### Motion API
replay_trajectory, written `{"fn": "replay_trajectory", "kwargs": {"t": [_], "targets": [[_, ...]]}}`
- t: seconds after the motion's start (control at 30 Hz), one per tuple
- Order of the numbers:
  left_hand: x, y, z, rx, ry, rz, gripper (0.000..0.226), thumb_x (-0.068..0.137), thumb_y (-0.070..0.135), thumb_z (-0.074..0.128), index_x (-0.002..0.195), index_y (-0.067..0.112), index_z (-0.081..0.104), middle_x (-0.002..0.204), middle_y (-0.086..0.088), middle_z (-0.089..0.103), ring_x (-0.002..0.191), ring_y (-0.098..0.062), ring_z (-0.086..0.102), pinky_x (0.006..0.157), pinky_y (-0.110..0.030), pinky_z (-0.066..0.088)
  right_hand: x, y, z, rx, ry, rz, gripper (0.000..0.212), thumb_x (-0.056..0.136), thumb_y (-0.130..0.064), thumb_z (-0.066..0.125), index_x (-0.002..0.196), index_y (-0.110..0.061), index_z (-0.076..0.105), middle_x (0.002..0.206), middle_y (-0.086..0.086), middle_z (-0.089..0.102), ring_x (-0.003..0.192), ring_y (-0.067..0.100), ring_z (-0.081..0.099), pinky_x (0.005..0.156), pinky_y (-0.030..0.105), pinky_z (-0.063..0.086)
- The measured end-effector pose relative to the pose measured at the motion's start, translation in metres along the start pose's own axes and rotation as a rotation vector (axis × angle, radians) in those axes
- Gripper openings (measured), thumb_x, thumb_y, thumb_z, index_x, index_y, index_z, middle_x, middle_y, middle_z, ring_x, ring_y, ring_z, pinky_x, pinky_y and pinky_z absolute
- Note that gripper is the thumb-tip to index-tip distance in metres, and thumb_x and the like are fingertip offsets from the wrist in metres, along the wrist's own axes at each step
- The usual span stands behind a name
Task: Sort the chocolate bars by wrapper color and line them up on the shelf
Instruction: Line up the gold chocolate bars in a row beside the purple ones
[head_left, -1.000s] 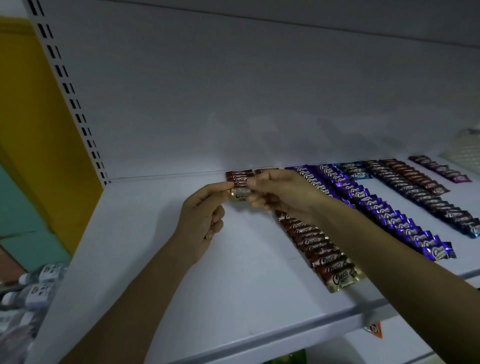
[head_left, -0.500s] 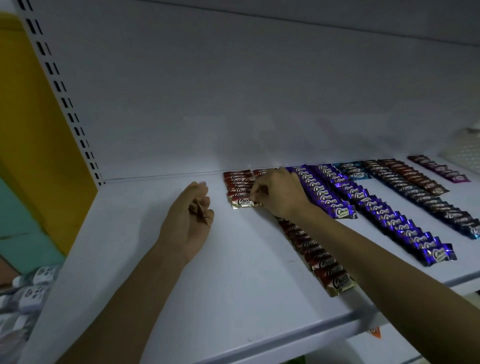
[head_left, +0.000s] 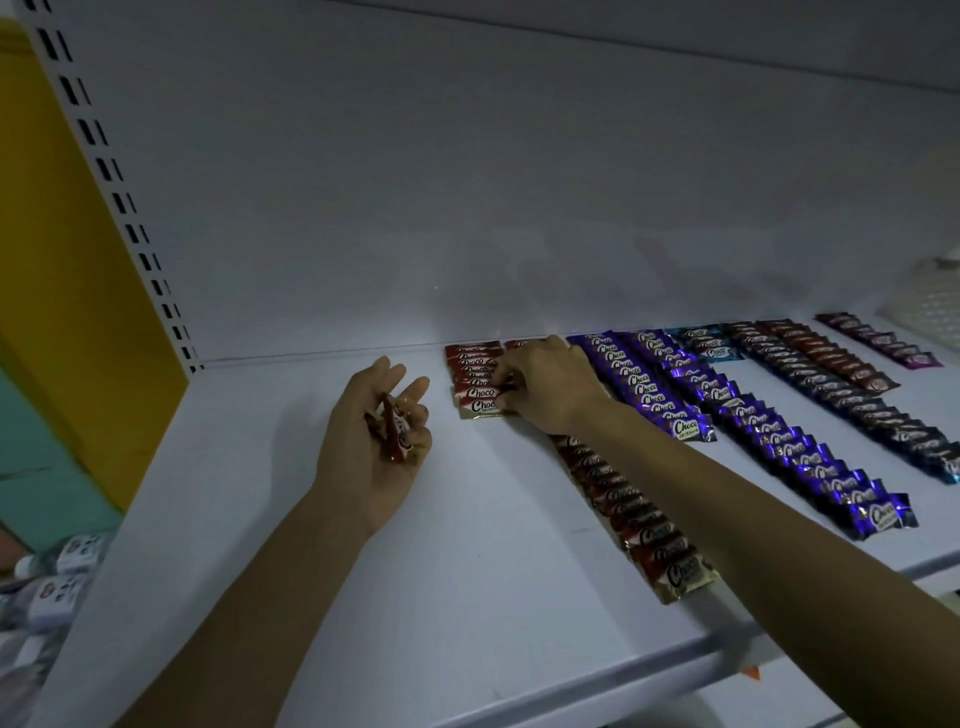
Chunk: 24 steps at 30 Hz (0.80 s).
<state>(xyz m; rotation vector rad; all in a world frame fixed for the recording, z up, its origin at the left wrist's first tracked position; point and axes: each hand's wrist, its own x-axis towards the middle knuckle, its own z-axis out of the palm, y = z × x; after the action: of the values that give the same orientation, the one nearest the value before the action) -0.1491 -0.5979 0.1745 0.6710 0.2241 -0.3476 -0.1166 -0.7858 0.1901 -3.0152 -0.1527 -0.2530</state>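
- Head view: white shelf (head_left: 311, 571) w/ Choco bars laid flat in overlapping rows, each running back to front
- L hand (head_left: 371, 452) sits left of the rows, palm turned up, holding a few spare red bars (head_left: 393, 431) in a loose grip; two fingers fairly straight, the rest curled round the bars
- R hand (head_left: 545, 387) has its fingers curled, pinching the right end of the front red bar (head_left: 478, 407)
- that bar lies at the near end of the short red row (head_left: 470, 364), which starts at the back wall
- long red row (head_left: 639, 525) comes out from under the R forearm & reaches the shelf's front edge
- right of it: two purple rows (head_left: 779, 441), then a short light-blue row (head_left: 706, 340) at the back
- further right: dark rows (head_left: 841, 395), colour hard to tell in the dim light, & a magenta row (head_left: 883, 345)
- slotted upright (head_left: 119, 208) at left w/ a yellow panel (head_left: 62, 234) beside it; bottles (head_left: 57, 571) low in the left corner
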Motion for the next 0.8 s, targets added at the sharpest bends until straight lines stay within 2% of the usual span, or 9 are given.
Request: {"fn": "replay_trajectory", "kwargs": {"t": [0.23, 0.43, 0.5, 0.53, 0.6, 0.67, 0.7, 0.73, 0.8], "targets": [[0.001, -0.001, -0.001, 0.014, -0.013, 0.011, 0.039, 0.087, 0.030, 0.059, 0.120, 0.008, 0.056, 0.124, -0.014, 0.058, 0.055, -0.005, 0.052, 0.041, -0.016, 0.036, 0.006, 0.000, -0.005, -0.060, -0.029, -0.034, 0.022, 0.085, -0.029, 0.064, 0.107, -0.023, 0.060, 0.117, 0.000, 0.056, 0.114, 0.021, 0.043, 0.093, 0.035, 0.027], [0.000, 0.001, 0.000, 0.008, -0.035, 0.034, 0.070, 0.065, 0.039, 0.075, 0.125, 0.009, 0.054, 0.126, -0.014, 0.058, 0.057, -0.005, 0.053, 0.044, -0.016, 0.038, 0.006, 0.001, -0.007, -0.091, -0.036, -0.049, 0.027, 0.085, -0.031, 0.065, 0.111, -0.026, 0.061, 0.119, 0.001, 0.054, 0.116, 0.022, 0.042, 0.095, 0.036, 0.027], [0.001, 0.002, -0.001, -0.009, -0.087, 0.055, 0.105, 0.037, 0.047, 0.093, 0.126, 0.011, 0.052, 0.123, -0.012, 0.059, 0.061, -0.005, 0.053, 0.047, -0.016, 0.042, 0.006, 0.002, -0.008, -0.086, -0.004, -0.057, 0.027, 0.085, -0.032, 0.065, 0.112, -0.026, 0.061, 0.118, 0.001, 0.055, 0.114, 0.022, 0.043, 0.094, 0.035, 0.028], [0.002, 0.002, -0.002, -0.020, -0.108, 0.064, 0.119, 0.021, 0.048, 0.096, 0.126, 0.012, 0.051, 0.121, -0.012, 0.059, 0.063, -0.005, 0.053, 0.048, -0.016, 0.043, 0.005, 0.002, -0.008, -0.076, 0.016, -0.061, 0.027, 0.086, -0.032, 0.064, 0.112, -0.027, 0.062, 0.117, 0.000, 0.056, 0.114, 0.022, 0.043, 0.093, 0.035, 0.029], [0.004, 0.003, -0.004, -0.043, -0.133, 0.069, 0.125, 0.009, 0.044, 0.097, 0.122, 0.011, 0.053, 0.117, -0.009, 0.059, 0.065, -0.004, 0.051, 0.050, -0.016, 0.043, 0.001, 0.002, -0.008, -0.051, 0.038, -0.068, 0.025, 0.087, -0.035, 0.063, 0.110, -0.028, 0.063, 0.115, -0.001, 0.056, 0.113, 0.021, 0.044, 0.092, 0.034, 0.029], [0.004, 0.004, -0.003, -0.019, -0.146, 0.067, 0.107, 0.014, 0.035, 0.099, 0.109, 0.010, 0.057, 0.107, -0.006, 0.057, 0.066, -0.004, 0.050, 0.052, -0.015, 0.043, -0.002, 0.001, -0.008, -0.050, 0.030, -0.082, 0.023, 0.086, -0.038, 0.064, 0.107, -0.029, 0.066, 0.114, -0.001, 0.056, 0.113, 0.021, 0.044, 0.092, 0.033, 0.028], [0.004, 0.003, -0.002, 0.000, -0.138, 0.064, 0.095, 0.025, 0.028, 0.100, 0.108, 0.010, 0.058, 0.104, -0.007, 0.055, 0.064, -0.004, 0.052, 0.051, -0.015, 0.044, -0.003, 0.000, -0.007, -0.054, 0.022, -0.087, 0.023, 0.085, -0.038, 0.064, 0.106, -0.029, 0.067, 0.114, -0.001, 0.056, 0.113, 0.021, 0.043, 0.091, 0.033, 0.028], [0.004, 0.001, -0.002, 0.000, -0.115, 0.061, 0.085, 0.043, 0.018, 0.096, 0.118, 0.010, 0.057, 0.105, -0.009, 0.054, 0.063, -0.004, 0.054, 0.050, -0.015, 0.044, -0.004, 0.000, -0.006, -0.055, 0.014, -0.090, 0.023, 0.085, -0.038, 0.064, 0.106, -0.029, 0.067, 0.114, -0.001, 0.055, 0.114, 0.021, 0.042, 0.090, 0.032, 0.027], [0.005, -0.001, -0.004, -0.033, -0.056, 0.063, 0.075, 0.075, 0.000, 0.074, 0.142, 0.006, 0.041, 0.106, -0.010, 0.056, 0.063, -0.006, 0.055, 0.048, -0.015, 0.044, -0.006, -0.001, -0.003, -0.048, 0.005, -0.087, 0.023, 0.086, -0.037, 0.063, 0.107, -0.028, 0.066, 0.117, -0.001, 0.054, 0.116, 0.021, 0.041, 0.091, 0.032, 0.025]]}}
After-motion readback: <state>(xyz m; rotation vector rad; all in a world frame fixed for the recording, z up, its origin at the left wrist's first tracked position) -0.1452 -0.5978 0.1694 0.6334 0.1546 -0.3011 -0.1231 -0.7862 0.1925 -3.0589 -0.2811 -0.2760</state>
